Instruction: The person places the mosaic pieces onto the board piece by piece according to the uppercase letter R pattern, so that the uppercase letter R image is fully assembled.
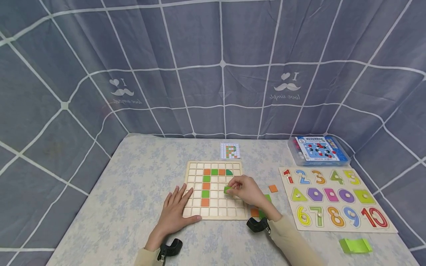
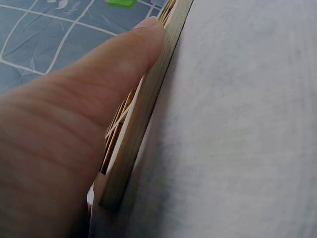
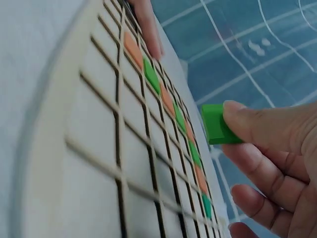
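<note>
A wooden grid board (image 1: 217, 218) lies on the cloth-covered table. Orange and green square tiles form a column and a top row in its cells, and that row ends in a darker green rounded tile (image 1: 229, 172). My left hand (image 1: 176, 210) rests with spread fingers at the board's lower left corner; its thumb (image 2: 133, 49) touches the front edge. Between thumb and fingers, my right hand (image 1: 247, 190) pinches a green square tile (image 3: 214, 124) above the board's right half. A printed pattern card (image 1: 230, 151) lies behind the board.
Loose tiles lie right of the board: an orange one (image 1: 273, 188), plus others partly hidden by the right forearm. Farther right are a number-and-shape puzzle board (image 1: 339, 199), a plastic box (image 1: 319, 151) behind it and a light green block (image 1: 355, 246) in front.
</note>
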A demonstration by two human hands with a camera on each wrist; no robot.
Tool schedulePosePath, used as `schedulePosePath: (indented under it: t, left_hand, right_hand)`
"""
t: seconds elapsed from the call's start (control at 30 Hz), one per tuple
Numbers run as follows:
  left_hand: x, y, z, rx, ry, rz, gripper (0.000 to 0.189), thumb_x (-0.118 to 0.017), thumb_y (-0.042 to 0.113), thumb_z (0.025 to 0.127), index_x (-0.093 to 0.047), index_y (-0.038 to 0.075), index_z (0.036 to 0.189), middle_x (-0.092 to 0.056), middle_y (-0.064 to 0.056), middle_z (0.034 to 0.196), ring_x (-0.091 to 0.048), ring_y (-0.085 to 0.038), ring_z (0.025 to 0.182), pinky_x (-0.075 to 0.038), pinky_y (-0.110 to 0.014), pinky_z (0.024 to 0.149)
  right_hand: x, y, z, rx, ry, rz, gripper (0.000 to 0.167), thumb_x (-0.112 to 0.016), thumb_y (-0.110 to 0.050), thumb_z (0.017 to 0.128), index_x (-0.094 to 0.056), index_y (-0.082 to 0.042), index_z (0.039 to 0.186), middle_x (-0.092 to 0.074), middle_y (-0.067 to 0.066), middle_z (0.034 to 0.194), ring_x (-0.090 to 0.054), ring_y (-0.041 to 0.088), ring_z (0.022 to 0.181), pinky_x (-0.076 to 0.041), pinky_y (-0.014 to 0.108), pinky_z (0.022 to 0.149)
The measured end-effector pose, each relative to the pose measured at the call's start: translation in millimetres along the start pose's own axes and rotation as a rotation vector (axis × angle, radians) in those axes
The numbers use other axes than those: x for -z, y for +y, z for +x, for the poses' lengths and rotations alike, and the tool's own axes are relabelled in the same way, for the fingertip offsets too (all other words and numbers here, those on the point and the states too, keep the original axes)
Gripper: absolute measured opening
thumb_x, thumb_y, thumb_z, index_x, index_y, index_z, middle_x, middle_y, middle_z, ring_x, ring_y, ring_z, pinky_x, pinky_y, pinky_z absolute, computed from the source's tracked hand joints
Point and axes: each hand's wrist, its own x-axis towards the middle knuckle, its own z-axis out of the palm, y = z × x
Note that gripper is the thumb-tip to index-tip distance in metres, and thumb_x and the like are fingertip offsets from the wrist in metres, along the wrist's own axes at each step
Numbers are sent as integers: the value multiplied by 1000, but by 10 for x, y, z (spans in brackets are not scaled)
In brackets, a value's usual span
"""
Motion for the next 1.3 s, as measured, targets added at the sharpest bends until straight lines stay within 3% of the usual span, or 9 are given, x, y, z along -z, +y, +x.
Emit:
schedulePosePath:
  t: [0.27,0.4,0.57,0.77,1.3]
  left_hand:
    - [-5,-13,-1,2,5,16,98,-66,66,74,-34,13,149,-19,-13,155,-10,-38,141,-6,-57,109]
    - [-6,-14,0,-6,12,17,97,-67,65,74,-34,13,149,-20,-13,155,-10,-38,141,-6,-57,109]
    - [-8,-11,-2,-18,16,19,97,-67,65,74,-34,13,149,-20,-13,155,-11,-39,141,-7,-58,108]
    - [-12,-11,-2,-14,9,14,96,-67,65,75,-34,14,149,-19,-13,155,-10,-38,141,-7,-58,108]
    - [-6,-3,0,-15,13,6,95,-67,64,75,-35,13,149,-20,-14,155,-11,-39,140,-7,-58,108]
  right_hand:
    - [-282,-124,0,61,-96,93,9,-79,-18,80,-70,-17,79,-60,-9,72,-54,9,62,-47,26,57]
    - [-387,-188,1,46,-128,94,9,-79,-18,79,-70,-18,78,-61,-11,71,-56,8,64,-48,25,59]
    - [-521,-220,-2,38,-151,49,6,-78,-20,81,-73,-19,79,-62,-14,71,-56,3,64,-48,23,60]
    - [-630,-247,-8,83,-156,-14,5,-77,-19,81,-73,-18,80,-61,-16,70,-54,0,61,-47,20,57]
    - [-656,-350,-14,119,-178,-147,6,-78,-22,80,-72,-21,78,-58,-19,65,-48,-3,56,-39,18,54]
